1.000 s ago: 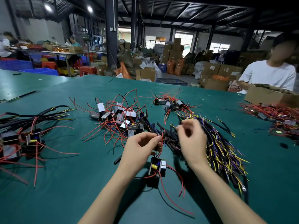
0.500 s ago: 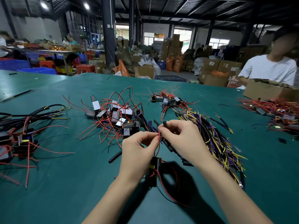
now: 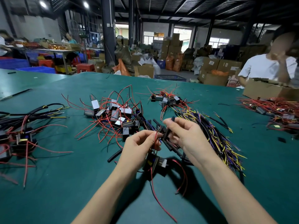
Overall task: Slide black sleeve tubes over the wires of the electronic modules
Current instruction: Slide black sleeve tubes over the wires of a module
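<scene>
Sleeve about to meet the wire ends, just above the worktop (image 3: 64, 183).
Left hand (image 3: 139, 147) pinches red wires (image 3: 155, 139) of the dangling module (image 3: 155, 162); right hand (image 3: 186, 136), at 3 o'clock, pinches a black sleeve tube (image 3: 166, 135). Splayed wire tips may snag the tube mouth.

A dim warehouse with dark steel pillars (image 3: 108, 29), stacked cardboard boxes (image 3: 168, 50), ceiling lamps (image 3: 85, 4) and bright far windows (image 3: 219, 42).

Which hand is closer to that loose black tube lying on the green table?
The left hand. It hovers just right of the loose black tube, pinching red wires. The right hand is farther right, past the left one, holding another black sleeve.
</scene>
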Demonstrator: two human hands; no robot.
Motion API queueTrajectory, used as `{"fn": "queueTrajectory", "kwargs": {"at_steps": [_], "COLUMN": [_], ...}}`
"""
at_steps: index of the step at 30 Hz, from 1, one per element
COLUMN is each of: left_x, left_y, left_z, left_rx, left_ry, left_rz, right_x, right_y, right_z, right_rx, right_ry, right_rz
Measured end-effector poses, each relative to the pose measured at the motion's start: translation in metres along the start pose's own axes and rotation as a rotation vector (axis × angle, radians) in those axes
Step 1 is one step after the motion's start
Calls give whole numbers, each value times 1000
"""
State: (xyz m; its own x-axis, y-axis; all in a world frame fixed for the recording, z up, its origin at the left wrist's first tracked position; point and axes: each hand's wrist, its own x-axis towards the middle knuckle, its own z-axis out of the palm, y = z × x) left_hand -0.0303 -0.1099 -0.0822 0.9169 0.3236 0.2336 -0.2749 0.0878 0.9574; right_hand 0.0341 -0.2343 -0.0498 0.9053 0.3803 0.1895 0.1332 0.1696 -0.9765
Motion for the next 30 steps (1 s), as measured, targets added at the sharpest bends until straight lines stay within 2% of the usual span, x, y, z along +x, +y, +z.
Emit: {"fn": "queueTrajectory", "kwargs": {"at_steps": [4, 10, 19, 26, 30], "left_x": [-1, -2, -2, -1, 0], "left_y": [1, 0, -2, -4, -5], "left_z": [0, 2, 1, 2, 2], "left_rx": [16, 37, 63, 63, 57], "left_ry": [-24, -59, -89, -51, -28], "left_rz": [5, 46, 79, 77, 74], "right_x": [2, 2, 3, 1, 2], "right_y": [-9, -7, -9, -8, -9], "right_z": [-7, -3, -6, -6, -7], "right_rx": [197, 231, 94, 3, -39], "right_ry": [60, 27, 16, -56, -22], "right_rz": [-24, -12, -77, -55, -117]}}
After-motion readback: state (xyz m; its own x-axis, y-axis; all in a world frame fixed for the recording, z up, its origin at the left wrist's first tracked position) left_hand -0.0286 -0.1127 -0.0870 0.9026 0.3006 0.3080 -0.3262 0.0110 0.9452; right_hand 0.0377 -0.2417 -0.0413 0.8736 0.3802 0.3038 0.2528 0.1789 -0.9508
